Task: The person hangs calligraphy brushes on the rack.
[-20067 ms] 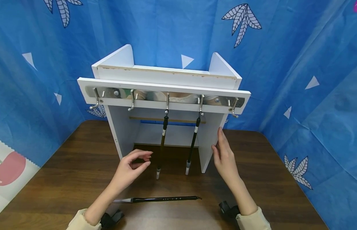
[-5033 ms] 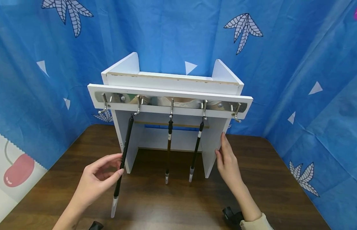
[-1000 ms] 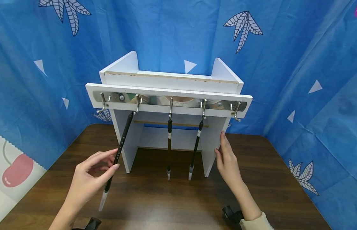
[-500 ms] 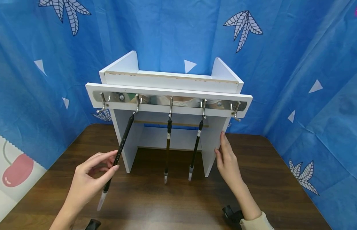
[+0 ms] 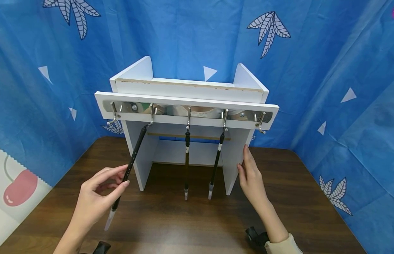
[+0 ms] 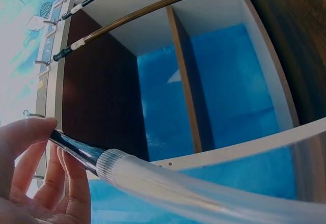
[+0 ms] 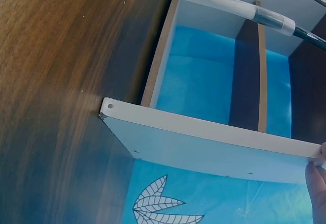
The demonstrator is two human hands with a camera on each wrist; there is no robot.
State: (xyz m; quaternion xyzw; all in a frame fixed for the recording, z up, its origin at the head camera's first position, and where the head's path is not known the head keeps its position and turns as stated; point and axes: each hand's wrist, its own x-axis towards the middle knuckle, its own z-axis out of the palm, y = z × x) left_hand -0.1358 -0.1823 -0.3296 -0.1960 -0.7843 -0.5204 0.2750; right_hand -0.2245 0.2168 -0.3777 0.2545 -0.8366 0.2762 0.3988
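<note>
In the head view, my left hand [image 5: 95,194] pinches a black calligraphy brush [image 5: 135,150] between thumb and fingers. The brush leans, its clear-capped tip [image 6: 168,183] low on the left. Its top end is right at the second hook from the left [image 5: 151,114]; the hanging loop is too small to make out. A brown-handled brush [image 5: 187,155] hangs from the middle hook and another dark brush [image 5: 217,155] from the one to its right. My right hand [image 5: 251,178] rests with straight fingers against the right side panel [image 5: 230,165] of the white shelf [image 5: 190,92].
The outer hooks, leftmost [image 5: 113,114] and rightmost [image 5: 261,123], carry nothing. The shelf stands on a dark wooden table [image 5: 190,229]. Behind and beside it hangs a blue patterned cloth [image 5: 190,35].
Twenty seconds ago the black brush lay on the table; my left hand has since lifted it to the second hook. Lately its capped end has swung slightly left. My right hand stays put.
</note>
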